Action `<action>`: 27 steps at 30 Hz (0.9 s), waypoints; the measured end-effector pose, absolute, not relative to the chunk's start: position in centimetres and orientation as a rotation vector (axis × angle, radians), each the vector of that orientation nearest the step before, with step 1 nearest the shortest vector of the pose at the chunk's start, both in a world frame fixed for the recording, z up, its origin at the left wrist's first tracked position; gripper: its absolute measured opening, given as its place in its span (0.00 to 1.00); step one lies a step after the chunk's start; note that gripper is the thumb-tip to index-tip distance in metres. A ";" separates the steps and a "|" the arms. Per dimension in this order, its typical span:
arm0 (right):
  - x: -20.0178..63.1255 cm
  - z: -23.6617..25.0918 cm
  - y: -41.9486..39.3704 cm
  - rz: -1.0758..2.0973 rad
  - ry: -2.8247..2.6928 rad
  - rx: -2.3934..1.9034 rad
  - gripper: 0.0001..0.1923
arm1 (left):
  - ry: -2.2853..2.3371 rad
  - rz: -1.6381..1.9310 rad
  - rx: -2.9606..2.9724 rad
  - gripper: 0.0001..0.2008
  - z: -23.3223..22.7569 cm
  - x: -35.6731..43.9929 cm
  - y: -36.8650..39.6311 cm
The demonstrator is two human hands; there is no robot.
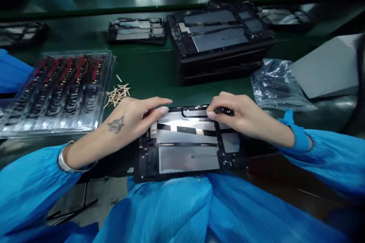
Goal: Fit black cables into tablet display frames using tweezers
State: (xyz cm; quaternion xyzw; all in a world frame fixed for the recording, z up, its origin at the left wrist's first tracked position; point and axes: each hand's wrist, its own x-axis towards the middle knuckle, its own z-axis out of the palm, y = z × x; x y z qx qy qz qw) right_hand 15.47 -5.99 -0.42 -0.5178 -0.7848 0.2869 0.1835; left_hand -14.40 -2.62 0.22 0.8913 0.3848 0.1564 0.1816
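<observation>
**Both hands at the far edge of an opened tablet**

The right hand [239,115] has its grip together, thumb and forefinger pinched on a small black part [225,111] at the far right edge of the opened tablet [188,148]. The left hand [128,121] lies flat, fingers stretched out and apart, fingertips pressing the tablet's far left corner; it clasps nothing. The tablet lies face down at the near edge of the table [148,68], just ahead of the person's blue smock, its grey inner plates showing between the two hands.

To the left of the left hand sits a clear plastic tray [57,91] of small red and black parts, with a heap of pale paper strips [117,94] just beside it. Beyond the tablet stands a stack of tablets [219,41], and a crumpled plastic bag [275,83] lies near the right hand.
</observation>
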 end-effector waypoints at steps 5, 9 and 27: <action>16.8 -0.4 -5.5 0.885 -2.170 -1.620 0.10 | 0.768 0.544 2.608 0.15 -1.2 -13.1 -1.4; 16.9 -0.3 -5.2 0.876 -2.219 -1.664 0.12 | 0.593 0.478 2.647 0.14 -2.4 -12.5 -0.9; 16.6 -0.2 -4.8 0.768 -2.338 -1.747 0.12 | 0.464 0.233 2.880 0.13 -3.6 -12.5 -1.0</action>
